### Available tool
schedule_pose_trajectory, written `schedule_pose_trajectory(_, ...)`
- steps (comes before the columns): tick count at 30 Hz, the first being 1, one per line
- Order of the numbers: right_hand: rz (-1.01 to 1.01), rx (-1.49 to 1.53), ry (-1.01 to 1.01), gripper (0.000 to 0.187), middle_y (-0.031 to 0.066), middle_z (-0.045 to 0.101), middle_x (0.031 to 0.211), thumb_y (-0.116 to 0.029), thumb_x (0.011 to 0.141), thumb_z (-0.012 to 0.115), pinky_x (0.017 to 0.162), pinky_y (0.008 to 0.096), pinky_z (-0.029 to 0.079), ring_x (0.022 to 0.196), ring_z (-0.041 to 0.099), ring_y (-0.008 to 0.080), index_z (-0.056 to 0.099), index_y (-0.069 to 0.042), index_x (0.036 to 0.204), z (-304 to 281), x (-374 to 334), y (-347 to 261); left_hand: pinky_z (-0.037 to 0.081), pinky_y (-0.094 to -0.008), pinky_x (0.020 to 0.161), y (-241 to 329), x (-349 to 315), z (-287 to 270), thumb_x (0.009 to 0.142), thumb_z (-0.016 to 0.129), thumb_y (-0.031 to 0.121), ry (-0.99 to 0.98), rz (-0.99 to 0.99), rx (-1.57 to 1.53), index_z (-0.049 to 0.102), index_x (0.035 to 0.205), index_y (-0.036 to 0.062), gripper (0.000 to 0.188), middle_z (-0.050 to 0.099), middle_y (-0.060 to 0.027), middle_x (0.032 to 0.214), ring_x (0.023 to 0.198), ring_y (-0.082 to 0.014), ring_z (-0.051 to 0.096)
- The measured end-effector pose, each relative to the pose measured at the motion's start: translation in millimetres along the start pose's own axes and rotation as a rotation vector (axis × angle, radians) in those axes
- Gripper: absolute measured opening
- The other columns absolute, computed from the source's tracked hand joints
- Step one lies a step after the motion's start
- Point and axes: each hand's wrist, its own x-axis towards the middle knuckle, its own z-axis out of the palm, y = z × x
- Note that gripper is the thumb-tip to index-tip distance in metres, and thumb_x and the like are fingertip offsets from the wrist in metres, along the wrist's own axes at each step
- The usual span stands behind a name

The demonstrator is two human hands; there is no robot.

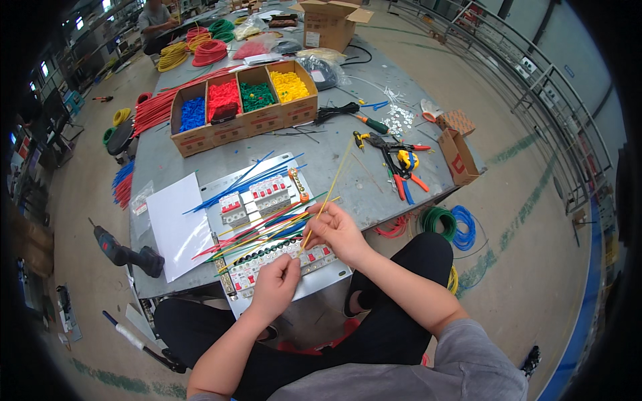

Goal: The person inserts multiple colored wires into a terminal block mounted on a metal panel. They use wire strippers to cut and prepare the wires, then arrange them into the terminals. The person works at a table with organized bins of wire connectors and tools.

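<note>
My right hand (336,232) pinches a thin yellow wire (336,175) that rises away from me over the grey table. My left hand (275,284) has its fingers closed at the near edge of a metal panel (321,279), on the row of white breakers with red tabs (249,273); what its fingertips pinch I cannot make out. Several red, blue, green and yellow wires (261,227) fan out to the left across the panel. A second row of breakers (257,197) sits farther back on it.
A cardboard box (244,123) holds blue, red, green and yellow pieces. Pliers and cutters (400,164) lie to the right by small cartons (460,157). White sheet (175,224) and drill (124,254) at left. Wire coils (449,224) on the floor. Another person (155,20) sits far back.
</note>
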Motion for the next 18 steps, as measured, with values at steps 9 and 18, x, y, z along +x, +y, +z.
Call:
schedule_pose_trajectory(9, 0.024, 0.042, -0.082, 0.039, 0.0136, 0.071, 0.099, -0.010, 0.103, 0.067, 0.074, 0.0343, 0.063, 0.083, 0.075, 0.0235, 0.044, -0.008, 0.135, 19, -11, -3, 0.043, -0.0439, 0.056, 9, 0, -2, 0.108, 0.053, 0.022, -0.027, 0.022, 0.090, 0.056, 0.087, -0.0014, 0.032, 0.058, -0.0228, 0.069, 0.059, -0.0374, 0.057)
schedule_pose_trajectory(18, -0.110, 0.061, -0.062, 0.032, 0.0140, 0.072, 0.093, -0.004, 0.099, 0.070, 0.070, 0.0348, 0.063, 0.078, 0.075, 0.0243, 0.046, -0.007, 0.119, 20, -11, 3, 0.031, -0.0311, 0.052, -8, -1, 1, 0.113, 0.043, 0.032, -0.183, -0.168, -0.664, 0.044, 0.076, 0.0084, 0.044, 0.040, -0.0003, 0.061, 0.054, -0.0141, 0.036)
